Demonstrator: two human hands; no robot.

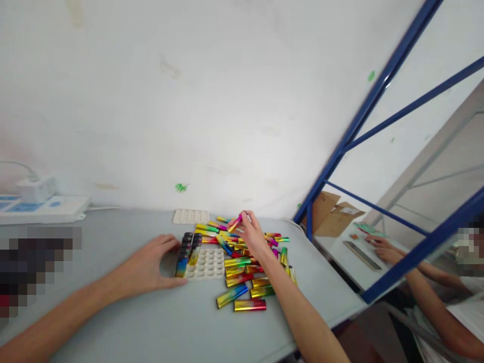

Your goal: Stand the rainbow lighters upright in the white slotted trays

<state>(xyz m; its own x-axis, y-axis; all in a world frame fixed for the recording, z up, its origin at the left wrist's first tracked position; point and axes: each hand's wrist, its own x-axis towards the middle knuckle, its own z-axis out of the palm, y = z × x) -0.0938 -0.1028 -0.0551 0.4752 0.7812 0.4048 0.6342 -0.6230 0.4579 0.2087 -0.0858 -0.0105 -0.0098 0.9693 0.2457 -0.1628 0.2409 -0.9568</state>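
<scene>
My left hand curves around the left side of a white tray with round hollows, its thumb near the front edge and its fingers at the back. Several black-topped tubes stand in the tray's left part, beside that hand. My right hand is raised over a loose pile of shiny multicoloured tubes and pinches one pink and gold tube between thumb and fingers. The pile lies right of the tray, partly hidden by my right forearm.
Another white tray lies by the wall. A power strip is at the left. Blue metal frame bars rise at the right. Beyond them are a cardboard box and a person's hands at another table.
</scene>
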